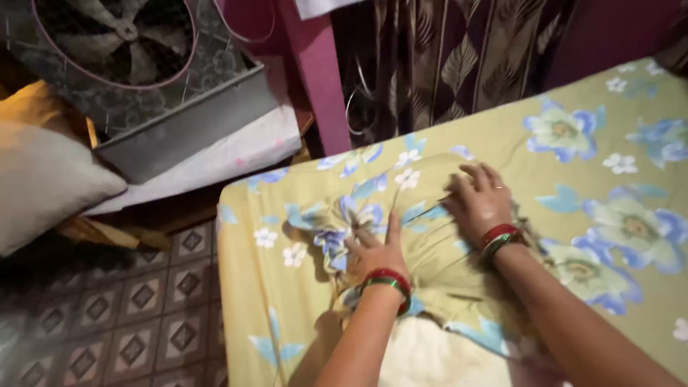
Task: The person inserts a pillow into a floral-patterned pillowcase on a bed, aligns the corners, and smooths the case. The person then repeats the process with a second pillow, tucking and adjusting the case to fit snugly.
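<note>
1. Head view, the main bit: both hands are down on a pillow in a yellow-green floral pillowcase lying on a bed with a matching floral bedsheet, close to the bed's corner.
2. The left hand is pinching the bunched-up cloth at the pillowcase's gathered end, fingers curled into the folds, thumb sticking up. Red and green bangles sit on the wrist.
3. The right hand lies flat and open on top of the pillow, fingers spread, pressing down. It's a bit blurred, so it looks like it's mid-smoothing.
4. My read: the cover's on, and this is the tidy-up stage, with the loose end being gathered. The next move probably needs the left hand to keep the bunch tight while the right flattens the wrinkles.
5. Around it: a grey box fan leaning off to the left, a plain grey cushion beside it, a patterned tile floor, and a dark leaf-print curtain behind the bed.
</note>
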